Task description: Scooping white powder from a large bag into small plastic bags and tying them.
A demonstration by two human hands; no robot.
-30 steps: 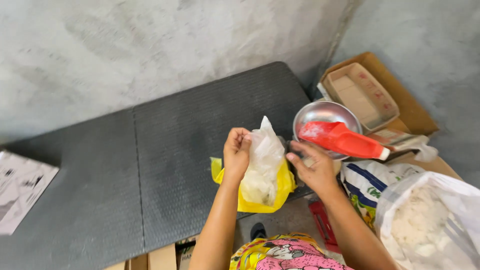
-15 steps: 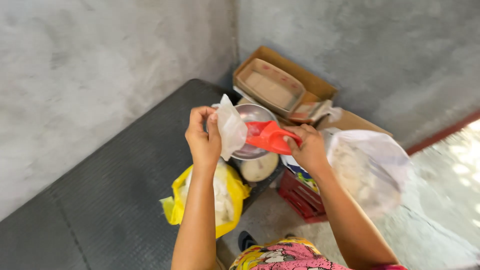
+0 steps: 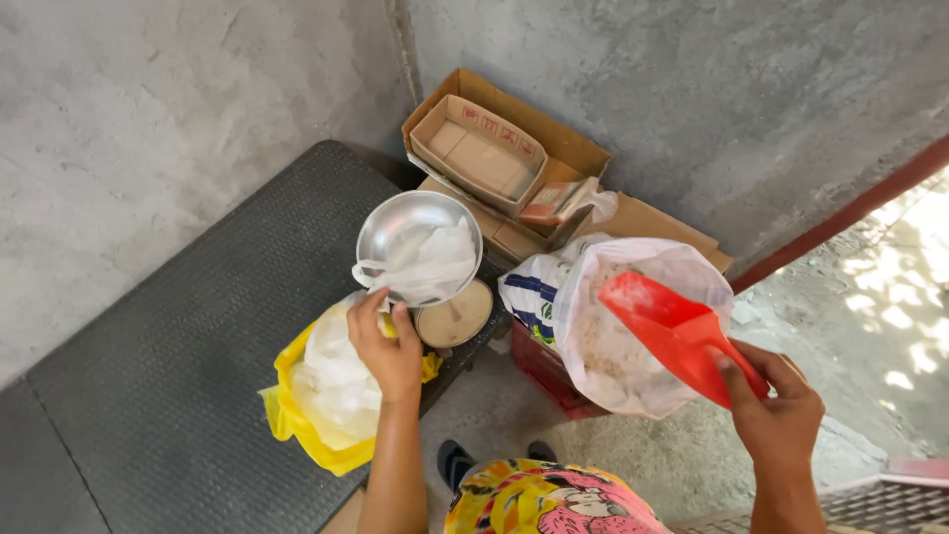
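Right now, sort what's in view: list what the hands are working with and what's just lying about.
In use:
- red scoop, right hand
- small clear bag, left hand
- metal bowl
- open grain sack

Lying about:
- cardboard boxes
- yellow bag
- red crate

The left hand [image 3: 388, 348] pinches a thin clear bag [image 3: 427, 259] lying in the metal bowl [image 3: 395, 229]. At four o'clock, the right hand [image 3: 776, 407] holds a red scoop [image 3: 677, 331] over the open white sack [image 3: 633, 326].

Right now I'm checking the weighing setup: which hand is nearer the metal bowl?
Left. The left hand is just below the metal bowl, holding a clear bag in it; the right hand holds a red scoop far off.
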